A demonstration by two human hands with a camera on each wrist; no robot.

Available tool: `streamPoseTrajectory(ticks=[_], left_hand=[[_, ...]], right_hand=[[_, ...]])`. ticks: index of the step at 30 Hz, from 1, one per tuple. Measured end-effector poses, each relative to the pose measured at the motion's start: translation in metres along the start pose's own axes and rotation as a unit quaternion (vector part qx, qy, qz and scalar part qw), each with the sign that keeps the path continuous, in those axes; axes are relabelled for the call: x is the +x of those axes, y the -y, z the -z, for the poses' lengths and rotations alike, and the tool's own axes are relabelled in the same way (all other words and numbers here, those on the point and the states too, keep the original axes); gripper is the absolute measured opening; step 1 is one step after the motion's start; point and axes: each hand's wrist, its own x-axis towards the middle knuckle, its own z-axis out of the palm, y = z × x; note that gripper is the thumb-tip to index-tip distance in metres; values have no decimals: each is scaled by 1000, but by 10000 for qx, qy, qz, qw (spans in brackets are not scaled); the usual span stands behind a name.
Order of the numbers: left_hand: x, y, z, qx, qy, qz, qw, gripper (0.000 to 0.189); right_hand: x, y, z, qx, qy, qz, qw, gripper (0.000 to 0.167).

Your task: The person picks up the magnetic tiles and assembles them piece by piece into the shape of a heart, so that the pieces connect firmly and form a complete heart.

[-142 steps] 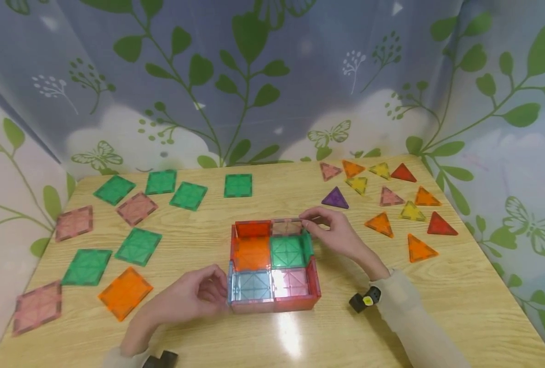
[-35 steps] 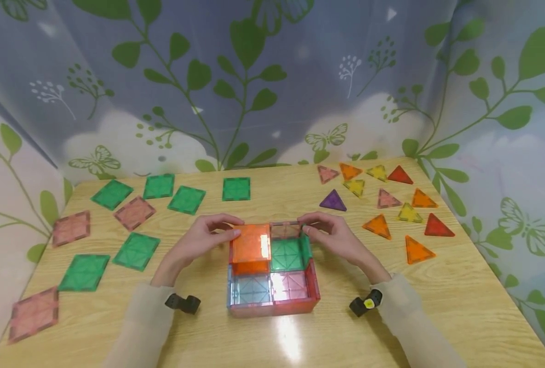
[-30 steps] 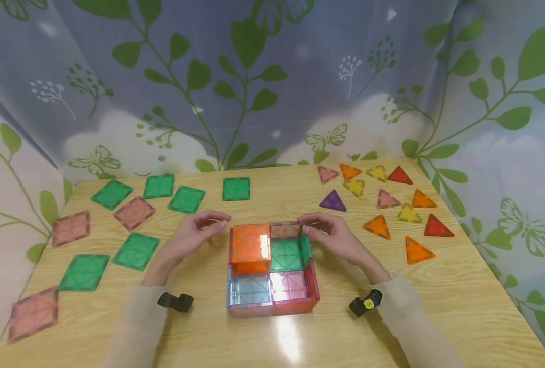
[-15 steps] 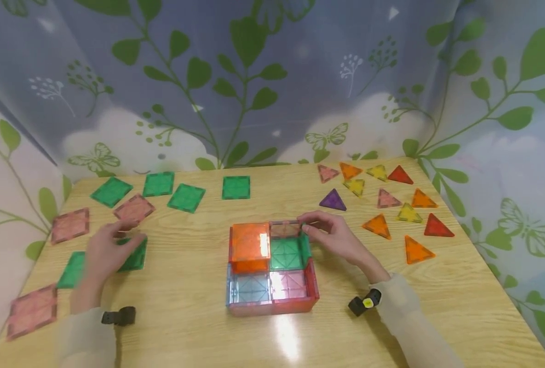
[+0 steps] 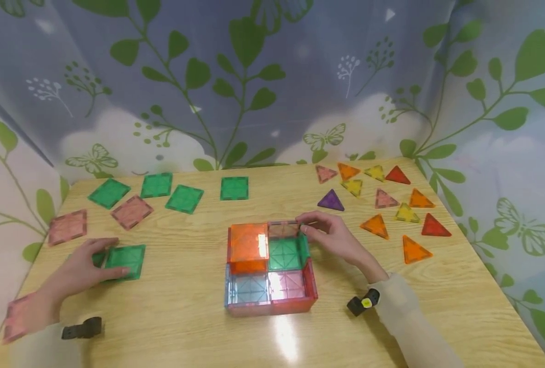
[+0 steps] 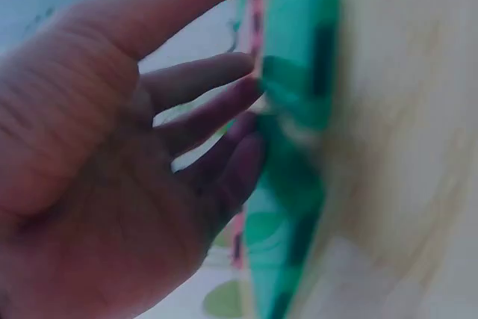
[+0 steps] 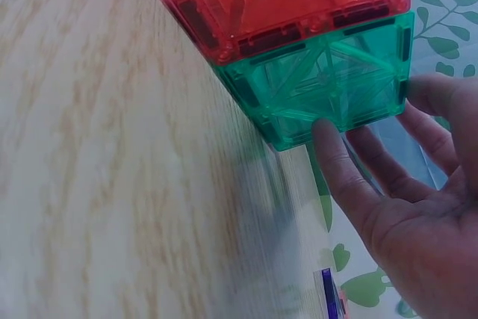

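A low box (image 5: 295,306) built of translucent magnetic tiles stands mid-table in the head view. An orange square tile (image 5: 249,243) covers its far left cell; the blue, pink and green cells show from above. My right hand (image 5: 332,235) grips the box's far right corner, thumb and fingers against the walls; the right wrist view has its fingertips on the green wall tile (image 7: 328,84). At the left, my left hand (image 5: 76,273) has thumb and fingers about a green square tile (image 5: 127,260) on the table. Another green tile (image 6: 287,192) lies partly under that hand.
Green tiles (image 5: 185,198) and pink tiles (image 5: 132,211) lie flat at the back left. Small triangle tiles, among them a purple one (image 5: 331,200) and a red one (image 5: 435,225), are scattered at the back right. A patterned curtain (image 5: 272,102) hangs behind the table (image 5: 175,327).
My left hand set the orange square tile on the box's far left cell, let go and moved left to the green tiles. One green tile has shifted slightly. My right hand stays at the corner.
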Motion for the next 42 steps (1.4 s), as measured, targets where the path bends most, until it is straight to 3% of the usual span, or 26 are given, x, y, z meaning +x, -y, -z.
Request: streamPoseTrajectory(ticks=[5,9,12,18,22,26,31,34,37,42], left_hand=[[-4,4,10,-75,414,31,9991,89],[-2,1,12,271,343,112,9990,90],[0,-3,11,245,232,108,9994,90],[4,-11,7,-465,23,430,9980,88],[8,-14,5,-1266,-476,359,9902,65],[15,-27,2,-2355,-749,108,9689,43],[27,-59,0,-3917,-749,-134,9169,38],[38,-84,-2,-4382,-678,-510,8949,41],[49,-115,-5,-4379,-461,-803,8943,41],[65,-167,-9,-3804,-108,-832,9210,38]], right_hand=[[0,2,0,41,6,35,10000,27],[1,4,1,37,-26,78,10000,26],[2,5,1,6,-2,67,10000,26],[1,3,0,41,3,64,10000,26],[1,3,0,99,1,88,9999,26],[-1,0,1,182,12,43,9998,27],[-5,-5,3,380,129,47,9992,33],[-7,-9,5,504,298,108,9982,40],[-9,-11,6,627,490,106,9968,46],[-13,-12,6,743,692,46,9948,56]])
